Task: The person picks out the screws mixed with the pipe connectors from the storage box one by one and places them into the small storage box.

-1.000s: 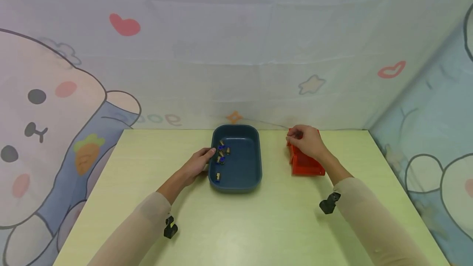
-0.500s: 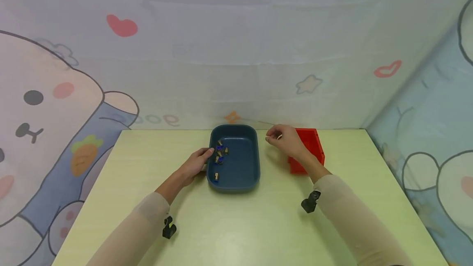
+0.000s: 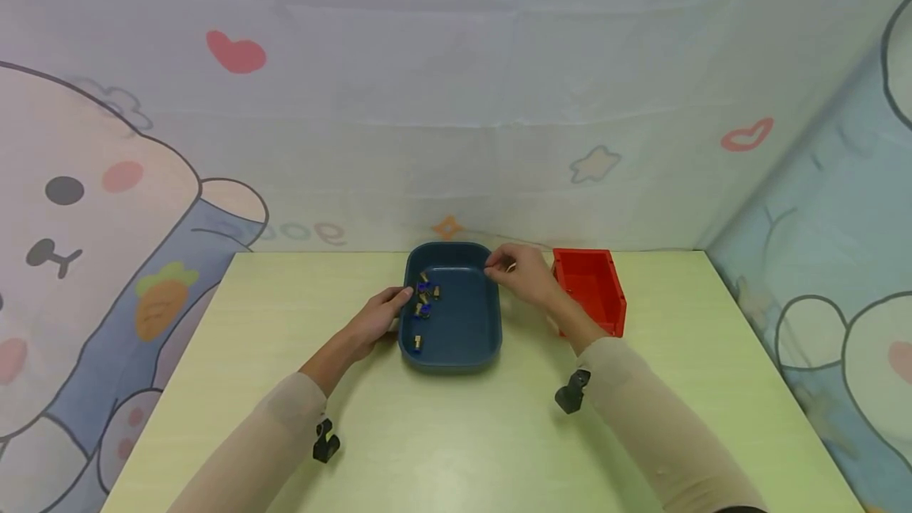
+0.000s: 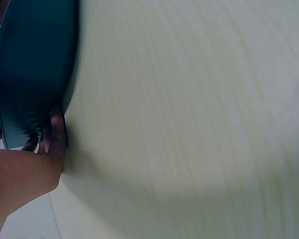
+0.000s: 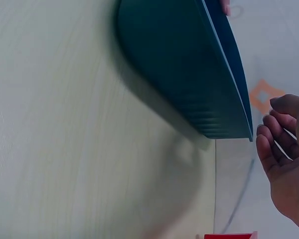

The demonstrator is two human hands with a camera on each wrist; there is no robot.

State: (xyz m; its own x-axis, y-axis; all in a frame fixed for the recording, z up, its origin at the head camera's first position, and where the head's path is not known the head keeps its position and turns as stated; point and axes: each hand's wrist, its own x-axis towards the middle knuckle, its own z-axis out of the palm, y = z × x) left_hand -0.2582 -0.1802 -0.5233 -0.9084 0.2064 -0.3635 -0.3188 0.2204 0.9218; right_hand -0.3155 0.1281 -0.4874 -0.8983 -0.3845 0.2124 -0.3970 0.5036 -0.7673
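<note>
My left hand (image 3: 374, 319) holds the left rim of a dark blue tray (image 3: 466, 339), thumb on top and fingers beneath. In the left wrist view, fingers (image 4: 56, 132) show against the tray's outer wall. Small brass fittings (image 3: 423, 291) with blue ends lie clustered along the tray's left side, one fitting (image 3: 417, 343) apart nearer the front. Over the tray's right rim hovers my right hand (image 3: 526, 274), its fingers bent toward the thumb. The right wrist view shows this right hand (image 5: 289, 154) beside the tray's rim with no object visible between thumb and fingers.
A red bin (image 3: 591, 283) stands right of the tray, partly covered by my right forearm. The pale wooden table (image 3: 442, 450) ends at a printed cloth backdrop (image 3: 456, 141). A small black wrist camera (image 3: 573, 393) hangs at my right sleeve.
My right hand has moved left from above the red bin to the tray's right rim, uncovering much of the bin. My left hand stays on the tray, and the fittings lie as before.
</note>
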